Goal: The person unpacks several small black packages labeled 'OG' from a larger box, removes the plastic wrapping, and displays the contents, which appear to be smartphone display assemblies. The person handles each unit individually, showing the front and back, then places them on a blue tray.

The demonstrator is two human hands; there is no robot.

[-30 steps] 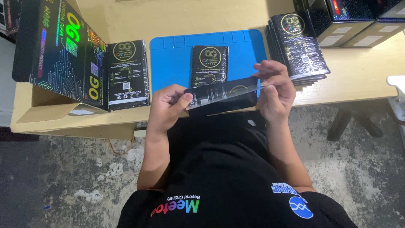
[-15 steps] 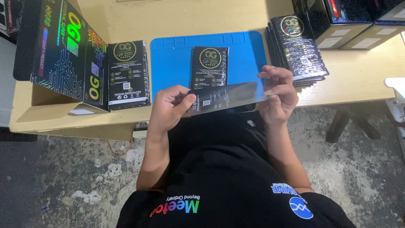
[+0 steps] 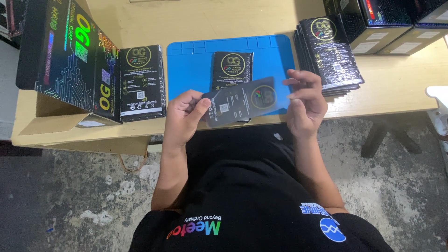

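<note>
Flat black packet point(image 3: 242, 99) held between left hand point(image 3: 183, 116) and right hand point(image 3: 305, 100)

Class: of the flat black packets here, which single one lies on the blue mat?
The black packet at the mat's middle, just beyond the hands; the rest lie on bare wood.

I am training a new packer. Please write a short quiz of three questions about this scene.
1. True or false: both hands hold the flat dark pack.
2. What lies under the pack in the middle of the table? A. blue mat B. open box C. bare wood
3. On which side of the mat is the stack of packs?

Key: 1. True: left hand and right hand grip its ends. 2. A. 3. The right.
</note>
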